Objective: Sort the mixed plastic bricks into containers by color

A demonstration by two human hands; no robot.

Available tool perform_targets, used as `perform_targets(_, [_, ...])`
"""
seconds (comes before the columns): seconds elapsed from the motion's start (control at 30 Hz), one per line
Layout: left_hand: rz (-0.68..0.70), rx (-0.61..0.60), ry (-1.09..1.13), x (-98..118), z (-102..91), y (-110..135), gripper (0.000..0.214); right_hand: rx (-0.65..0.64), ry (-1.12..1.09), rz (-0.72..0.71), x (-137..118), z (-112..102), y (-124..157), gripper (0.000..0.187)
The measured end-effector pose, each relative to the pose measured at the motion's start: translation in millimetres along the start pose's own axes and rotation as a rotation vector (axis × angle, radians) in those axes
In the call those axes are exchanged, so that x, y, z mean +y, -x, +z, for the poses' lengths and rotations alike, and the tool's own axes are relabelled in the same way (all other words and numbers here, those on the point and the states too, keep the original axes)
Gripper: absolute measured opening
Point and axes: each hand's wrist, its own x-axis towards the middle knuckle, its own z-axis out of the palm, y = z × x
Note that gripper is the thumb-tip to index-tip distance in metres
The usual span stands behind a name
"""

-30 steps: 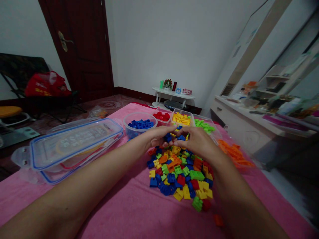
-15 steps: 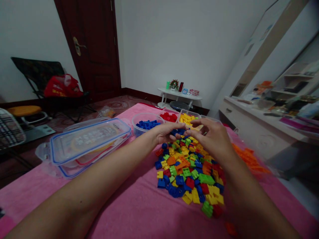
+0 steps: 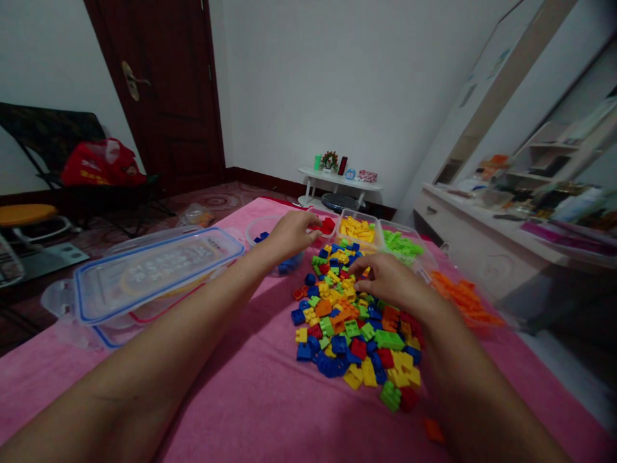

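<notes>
My left hand is above the right side of the round clear bowl, which has blue bricks in it. Its fingers are curled, and whatever they may hold is hidden from me. Over the loose pile of mixed toy bricks, my right hand reaches in from the right. The thumb and fingers of that hand are apart, close to the yellow and blue bricks, with nothing visibly gripped. Just behind my left fingertips are red bricks in a clear container.
Clear boxes of yellow bricks and green bricks stand behind the pile. Orange bricks are at the right. Stacked clear lids lie left on the pink cloth. One orange brick lies near the front.
My hands were together above the pile near blue bricks. The left has moved left to the bowl, and the right has lowered toward the pile. The view has shifted slightly.
</notes>
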Motion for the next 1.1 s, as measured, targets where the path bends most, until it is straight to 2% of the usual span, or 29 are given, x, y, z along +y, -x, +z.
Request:
perform_targets(0.13, [0.101,-0.189,0.082,18.1,30.3,9.8,0.021,-0.111,0.02,-0.048,-5.9,13.1,-1.8,0.036])
perform_targets(0.23, [0.15,-0.302,-0.002,23.7,47.0,19.4,0.02,-0.122,0.035,-0.072,-10.3,18.0,-2.1,0.028])
perform_targets(0.33, [0.183,-0.341,-0.108,21.7,57.2,26.6,0.017,-0.094,0.033,-0.043,-10.6,15.2,-2.3,0.014])
perform_targets(0.4, [0.197,-0.32,-0.166,18.8,61.5,29.4,0.02,-0.016,0.034,-0.011,-8.2,11.9,-3.1,0.013])
perform_targets(0.47, [0.204,-0.305,-0.212,16.3,64.5,31.0,0.025,0.067,0.042,0.023,-5.6,10.8,-4.5,0.013])
perform_targets(0.53, [0.213,-0.315,-0.237,14.6,66.8,31.8,0.023,0.088,0.043,0.045,-4.7,13.5,-5.8,0.012])
perform_targets(0.67, [0.22,-0.342,-0.272,12.2,69.4,32.2,0.011,-0.016,0.026,0.021,-9.1,25.8,-7.0,0.013])
perform_targets(0.83, [0.202,-0.322,-0.335,13.3,67.5,32.4,0.015,-0.046,0.078,-0.003,-10.8,32.0,-6.6,0.019])
perform_targets(1.1, [0.128,-0.494,-0.447,24.8,58.6,31.8,0.023,-0.107,0.091,-0.005,-9.0,26.9,-3.5,0.03])
